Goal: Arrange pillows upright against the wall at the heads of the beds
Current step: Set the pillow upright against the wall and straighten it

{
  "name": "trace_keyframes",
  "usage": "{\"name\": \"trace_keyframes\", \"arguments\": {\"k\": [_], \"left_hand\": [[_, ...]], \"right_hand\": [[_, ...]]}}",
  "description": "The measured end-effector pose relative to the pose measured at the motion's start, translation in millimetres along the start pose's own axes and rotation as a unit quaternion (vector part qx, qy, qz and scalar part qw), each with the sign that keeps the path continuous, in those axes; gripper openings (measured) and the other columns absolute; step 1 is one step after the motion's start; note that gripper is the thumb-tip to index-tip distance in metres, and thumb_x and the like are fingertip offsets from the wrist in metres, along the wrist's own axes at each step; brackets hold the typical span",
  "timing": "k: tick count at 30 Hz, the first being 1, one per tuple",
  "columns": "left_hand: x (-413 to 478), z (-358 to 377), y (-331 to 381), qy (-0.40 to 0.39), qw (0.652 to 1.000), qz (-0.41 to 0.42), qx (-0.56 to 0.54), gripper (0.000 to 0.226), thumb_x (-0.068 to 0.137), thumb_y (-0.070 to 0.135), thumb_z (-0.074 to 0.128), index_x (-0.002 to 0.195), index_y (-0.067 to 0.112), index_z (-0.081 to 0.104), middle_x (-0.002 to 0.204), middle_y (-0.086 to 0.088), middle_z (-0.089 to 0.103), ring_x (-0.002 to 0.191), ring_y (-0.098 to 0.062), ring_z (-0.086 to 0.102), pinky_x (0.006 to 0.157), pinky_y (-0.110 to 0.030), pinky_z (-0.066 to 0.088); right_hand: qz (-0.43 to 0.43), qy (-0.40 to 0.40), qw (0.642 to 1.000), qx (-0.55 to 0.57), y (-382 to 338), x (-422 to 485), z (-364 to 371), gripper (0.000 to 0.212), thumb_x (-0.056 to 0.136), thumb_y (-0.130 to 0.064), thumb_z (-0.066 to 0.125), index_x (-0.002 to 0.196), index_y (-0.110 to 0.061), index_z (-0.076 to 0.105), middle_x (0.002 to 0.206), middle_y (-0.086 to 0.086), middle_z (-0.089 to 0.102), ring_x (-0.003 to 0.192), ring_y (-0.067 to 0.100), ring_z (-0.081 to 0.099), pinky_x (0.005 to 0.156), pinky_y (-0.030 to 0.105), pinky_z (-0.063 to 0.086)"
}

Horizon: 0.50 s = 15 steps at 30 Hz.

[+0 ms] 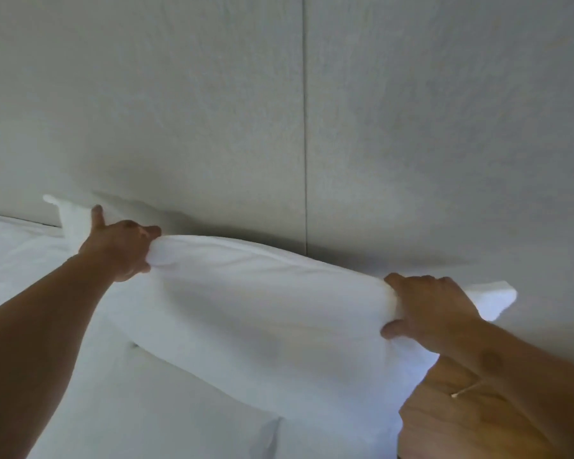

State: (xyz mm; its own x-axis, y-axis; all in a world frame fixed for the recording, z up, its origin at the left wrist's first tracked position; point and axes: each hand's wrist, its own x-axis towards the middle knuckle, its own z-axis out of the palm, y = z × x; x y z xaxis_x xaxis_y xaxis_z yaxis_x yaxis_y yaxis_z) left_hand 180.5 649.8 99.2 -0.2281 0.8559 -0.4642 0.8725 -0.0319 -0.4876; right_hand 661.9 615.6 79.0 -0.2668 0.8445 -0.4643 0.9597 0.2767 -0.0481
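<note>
A white pillow [265,303] stands on its long edge on the bed, its top edge close to the grey padded wall [212,111]. My left hand [120,246] pinches the pillow's top edge near the left corner. My right hand [428,309] grips the top edge near the right corner. Both pillow corners stick out past my hands. The pillow's lower edge rests on the white bedding [153,409].
A vertical seam [305,127] splits the wall panels just behind the pillow. More white bedding [17,246] stretches to the left. A wooden surface [451,415] shows at the lower right, beside the bed, under my right forearm.
</note>
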Motion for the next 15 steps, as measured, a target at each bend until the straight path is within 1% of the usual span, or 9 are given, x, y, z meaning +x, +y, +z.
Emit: {"name": "trace_keyframes", "arguments": {"k": [1,2,5,7,10,13,15], "left_hand": [[-2.8,4.4,-4.0,0.025,1.000,0.000,0.005,0.045,0.089,0.049,0.069,0.128,0.035,0.053,0.117,0.009,0.075,0.127,-0.016,0.064,0.125,-0.061,0.011],[-5.4,4.8,-5.8,0.048,0.999,0.001,0.007,0.039,0.090,0.048,0.068,0.125,0.035,0.055,0.112,0.008,0.077,0.120,-0.016,0.068,0.126,-0.057,0.011],[-13.4,-10.7,-8.6,0.080,0.997,0.007,0.015,0.040,0.092,0.048,0.065,0.129,0.038,0.054,0.117,0.010,0.077,0.120,-0.014,0.068,0.127,-0.046,0.015],[-17.8,-25.9,-13.5,0.093,0.995,0.019,0.028,0.039,0.093,0.051,0.063,0.129,0.039,0.053,0.120,0.012,0.075,0.122,-0.013,0.067,0.126,-0.043,0.017],[-21.1,-41.0,-24.5,0.116,0.992,0.031,0.029,0.038,0.093,0.053,0.063,0.127,0.038,0.054,0.121,0.013,0.074,0.121,-0.014,0.066,0.126,-0.042,0.018],[-18.4,-44.8,-34.8,0.136,0.990,0.020,0.015,0.037,0.091,0.051,0.067,0.123,0.035,0.057,0.118,0.010,0.075,0.118,-0.017,0.068,0.125,-0.043,0.019],[-13.4,-38.4,-34.6,0.135,0.991,0.006,-0.001,0.036,0.089,0.048,0.070,0.121,0.034,0.058,0.117,0.010,0.076,0.117,-0.019,0.068,0.125,-0.045,0.020]], "right_hand": [[0.006,0.005,1.000,0.013,0.4,-0.2,0.0,0.057,0.070,-0.068,0.069,0.114,-0.034,0.058,0.101,-0.010,0.069,0.099,0.019,0.065,0.079,0.035,0.044],[0.014,0.010,1.000,0.024,1.2,-2.0,-1.4,0.049,0.074,-0.067,0.068,0.111,-0.034,0.063,0.101,-0.010,0.070,0.099,0.019,0.065,0.077,0.034,0.045],[0.028,0.020,0.999,0.030,6.4,-10.6,-11.6,0.041,0.080,-0.064,0.065,0.108,-0.034,0.070,0.103,-0.010,0.072,0.102,0.018,0.064,0.081,0.033,0.049],[0.038,0.028,0.998,0.036,10.6,-16.6,-25.3,0.040,0.080,-0.063,0.068,0.111,-0.038,0.072,0.106,-0.011,0.073,0.104,0.017,0.064,0.081,0.032,0.048],[0.062,0.040,0.997,0.037,13.6,-20.2,-51.3,0.050,0.075,-0.066,0.072,0.119,-0.042,0.069,0.112,-0.008,0.071,0.107,0.018,0.063,0.079,0.031,0.044],[0.075,0.044,0.996,0.029,16.0,-13.7,-71.5,0.050,0.073,-0.066,0.074,0.115,-0.039,0.069,0.106,-0.007,0.066,0.109,0.020,0.061,0.080,0.032,0.044],[0.070,0.052,0.995,0.038,12.8,-6.7,-73.0,0.050,0.073,-0.066,0.074,0.116,-0.040,0.070,0.114,-0.008,0.068,0.113,0.021,0.060,0.085,0.033,0.045]]}}
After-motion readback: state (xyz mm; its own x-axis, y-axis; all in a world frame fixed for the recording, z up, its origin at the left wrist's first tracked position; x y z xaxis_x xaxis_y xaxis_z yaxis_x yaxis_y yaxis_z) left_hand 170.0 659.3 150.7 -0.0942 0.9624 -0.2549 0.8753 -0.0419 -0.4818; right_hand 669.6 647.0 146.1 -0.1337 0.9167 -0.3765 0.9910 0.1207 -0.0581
